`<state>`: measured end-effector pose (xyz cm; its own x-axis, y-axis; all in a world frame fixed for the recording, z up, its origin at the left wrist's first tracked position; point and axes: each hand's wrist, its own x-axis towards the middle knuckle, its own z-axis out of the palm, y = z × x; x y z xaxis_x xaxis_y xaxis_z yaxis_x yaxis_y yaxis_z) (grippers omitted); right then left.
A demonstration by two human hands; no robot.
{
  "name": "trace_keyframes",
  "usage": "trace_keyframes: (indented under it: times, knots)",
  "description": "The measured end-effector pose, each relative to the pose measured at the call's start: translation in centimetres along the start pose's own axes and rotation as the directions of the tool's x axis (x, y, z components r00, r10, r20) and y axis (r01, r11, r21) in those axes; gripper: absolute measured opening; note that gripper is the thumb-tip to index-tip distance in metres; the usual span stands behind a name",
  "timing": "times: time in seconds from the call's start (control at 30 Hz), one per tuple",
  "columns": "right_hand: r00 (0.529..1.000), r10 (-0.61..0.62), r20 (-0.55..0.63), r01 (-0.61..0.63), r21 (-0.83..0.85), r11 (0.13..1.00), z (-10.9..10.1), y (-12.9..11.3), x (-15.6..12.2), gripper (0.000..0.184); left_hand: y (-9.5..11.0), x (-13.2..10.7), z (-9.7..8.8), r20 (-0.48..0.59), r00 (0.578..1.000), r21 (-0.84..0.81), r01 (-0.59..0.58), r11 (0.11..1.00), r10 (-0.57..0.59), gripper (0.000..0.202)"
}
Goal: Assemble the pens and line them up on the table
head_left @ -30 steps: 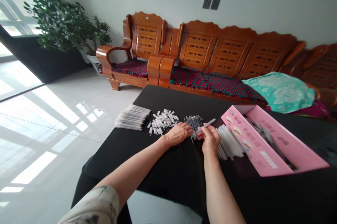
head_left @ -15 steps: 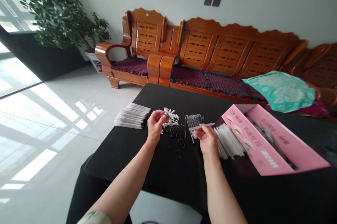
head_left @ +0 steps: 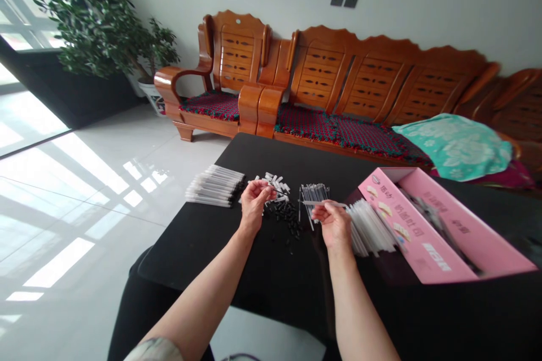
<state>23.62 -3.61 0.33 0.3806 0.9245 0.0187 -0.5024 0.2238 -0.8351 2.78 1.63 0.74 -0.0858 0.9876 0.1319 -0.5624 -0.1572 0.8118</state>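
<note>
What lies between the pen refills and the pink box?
In the head view, a pile of pale tubes; the right hand beside it holds another tube.

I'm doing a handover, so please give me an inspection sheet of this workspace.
Surface: smooth black tabletop, bearing groups of parts.
Parts: row of translucent white pen-like sticks with black ends; pile of small white cylindrical caps; scattered small black plugs; bundle of slim dark rods; stack of translucent white tubes.
Clutter: open pink printed cardboard box, contents unclear.
Left hand: fingertips together near the caps; anything pinched too small to tell.
Right hand: holding one slim translucent white tube near the rods.
Cables: cannot tell whether a dark curved strip at bottom is one.
Surroundings: reddish-brown carved wooden sofa, leafy green potted plant, turquoise floral cloth.
</note>
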Motion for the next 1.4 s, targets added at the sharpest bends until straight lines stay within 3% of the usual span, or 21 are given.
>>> trace_keyframes:
  times: [0.27, 0.5, 0.63, 0.77, 1.03, 1.2, 1.3, 1.4]
  knots:
    - [1.000, 0.016, 0.008, -0.016, 0.028, 0.999, 0.2, -0.1, 0.0, 0.017, 0.0, -0.4, 0.5, 0.020, 0.999, 0.018, 0.049, 0.999, -0.049, 0.035]
    - [0.998, -0.028, -0.051, 0.031, 0.048, 0.998, -0.4, -0.2, 0.4, 0.016, 0.2, -0.7, 0.6, 0.005, 0.997, 0.114, 0.081, 0.990, -0.082, 0.042]
    - [0.996, -0.034, -0.087, 0.040, 0.057, 0.998, -0.3, -0.1, 0.4, 0.016, 0.1, -0.8, 0.5, 0.046, 0.994, 0.144, 0.091, 0.985, -0.099, 0.040]
    - [0.999, -0.011, -0.049, 0.012, 0.038, 0.999, -0.2, 0.1, 0.3, 0.016, 0.0, -1.0, 0.6, 0.105, 0.985, 0.178, 0.114, 0.977, -0.134, 0.038]
    - [0.989, 0.106, 0.099, -0.104, -0.023, 0.994, 0.7, -0.2, -0.3, 0.022, -0.6, -2.0, 1.2, 0.367, 0.906, 0.358, 0.074, 0.931, -0.213, 0.041]
    - [0.962, 0.195, 0.190, -0.190, -0.043, 0.981, 0.9, -0.2, -0.7, 0.023, -0.7, -2.3, 1.3, 0.417, 0.867, 0.458, 0.057, 0.887, -0.272, 0.034]
    - [0.961, 0.210, 0.181, -0.212, -0.010, 0.977, 0.4, -0.3, -0.4, 0.020, 0.0, -1.8, 0.9, 0.376, 0.892, 0.463, 0.054, 0.885, -0.251, 0.032]
    - [0.979, 0.191, 0.074, -0.197, 0.089, 0.976, -0.6, -0.5, 0.3, 0.013, 0.8, -1.0, 0.2, 0.278, 0.948, 0.445, 0.013, 0.895, -0.152, 0.030]
